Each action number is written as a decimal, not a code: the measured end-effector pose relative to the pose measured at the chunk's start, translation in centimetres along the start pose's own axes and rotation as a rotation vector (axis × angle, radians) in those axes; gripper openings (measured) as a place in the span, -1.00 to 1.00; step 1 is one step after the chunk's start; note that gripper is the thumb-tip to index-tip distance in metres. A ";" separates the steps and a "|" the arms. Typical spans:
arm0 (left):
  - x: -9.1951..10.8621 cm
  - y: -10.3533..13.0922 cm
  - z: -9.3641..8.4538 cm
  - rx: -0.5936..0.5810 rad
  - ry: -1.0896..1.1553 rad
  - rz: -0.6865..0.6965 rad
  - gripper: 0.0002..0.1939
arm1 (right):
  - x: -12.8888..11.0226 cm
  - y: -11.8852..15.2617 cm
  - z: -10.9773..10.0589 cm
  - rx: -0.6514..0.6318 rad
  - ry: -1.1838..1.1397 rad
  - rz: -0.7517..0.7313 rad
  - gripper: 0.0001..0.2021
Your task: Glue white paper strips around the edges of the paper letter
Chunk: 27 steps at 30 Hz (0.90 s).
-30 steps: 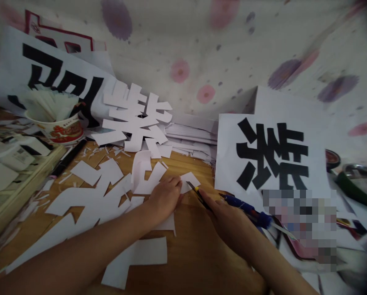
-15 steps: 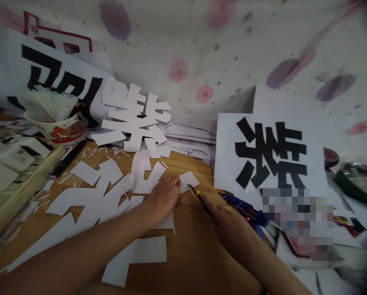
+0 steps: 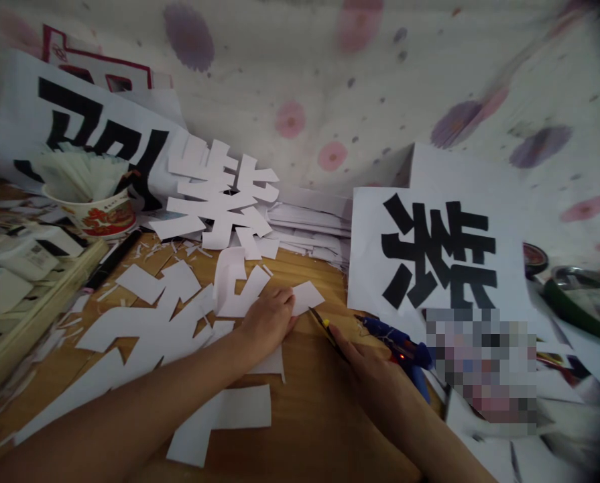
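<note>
My left hand (image 3: 268, 316) is closed, fingers curled and pressed on a white cut card piece (image 3: 307, 297) whose pointed end sticks out to the right. In my right hand (image 3: 367, 369) is a slim utility knife (image 3: 330, 333) with a yellow slider. Its blade tip points up and left, close to the lower edge of that card; whether it touches is unclear. Beside my left wrist lies a large cut-out white character (image 3: 143, 322). Another white card strip (image 3: 244, 407) lies nearer to me. A blue hot glue gun (image 3: 397, 342) with a red light rests beyond my right hand.
A finished-looking white cut-out character (image 3: 224, 194) leans at the back, by stacked white sheets (image 3: 310, 225). A printed sheet (image 3: 367, 268) with a black character stands right. At left are a paper bowl of glue sticks (image 3: 103, 218) and a power strip (image 3: 53, 315). Scraps litter the wooden table (image 3: 320, 429).
The knife tip has shifted slightly down and right, away from the card's edge. My left hand keeps its place on the card. The whole view has moved a little.
</note>
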<state>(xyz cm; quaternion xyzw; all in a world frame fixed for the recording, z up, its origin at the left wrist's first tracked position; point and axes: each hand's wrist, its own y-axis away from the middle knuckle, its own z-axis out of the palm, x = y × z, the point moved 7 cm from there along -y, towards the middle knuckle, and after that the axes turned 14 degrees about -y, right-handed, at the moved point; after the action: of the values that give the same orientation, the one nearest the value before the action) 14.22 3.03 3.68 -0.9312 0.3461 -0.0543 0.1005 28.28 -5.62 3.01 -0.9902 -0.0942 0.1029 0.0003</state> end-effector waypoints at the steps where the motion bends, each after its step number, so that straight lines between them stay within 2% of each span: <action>1: 0.0 0.0 0.1 0.002 0.000 0.001 -0.79 | 0.0 0.2 0.2 -0.005 0.017 -0.009 -0.45; 4: 0.1 0.0 0.3 0.014 -0.004 0.008 -0.78 | 0.1 0.4 0.9 -0.062 0.090 -0.007 -0.43; 10: 0.3 0.2 0.2 0.066 -0.007 0.030 -0.74 | -0.7 0.7 1.0 -0.111 0.203 0.017 -0.38; 17: -1.2 0.2 -0.4 0.175 -0.019 -0.021 -0.76 | -2.1 1.7 0.3 -0.161 0.242 0.118 -0.27; 19: -1.4 0.1 -1.3 0.224 -0.012 -0.024 -0.72 | -2.6 1.7 -0.2 -0.107 0.216 0.141 -0.28; 22: -1.6 0.1 -3.6 0.359 0.035 -0.030 -0.66 | -2.9 1.1 -0.7 -0.015 0.191 0.207 -0.32; 24: -1.9 0.4 -5.2 0.442 0.084 -0.018 -0.65 | -2.8 0.4 -0.8 0.019 0.168 0.227 -0.45; 27: -2.5 1.3 -6.8 0.479 0.156 0.017 -0.66 | -2.8 -1.2 -1.6 0.079 0.024 0.175 -0.64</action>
<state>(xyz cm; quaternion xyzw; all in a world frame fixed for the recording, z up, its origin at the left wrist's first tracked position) 10.41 2.71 9.90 -0.8709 0.3377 -0.2058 0.2917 25.64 -4.91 5.19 -0.9950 -0.0033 0.0943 0.0318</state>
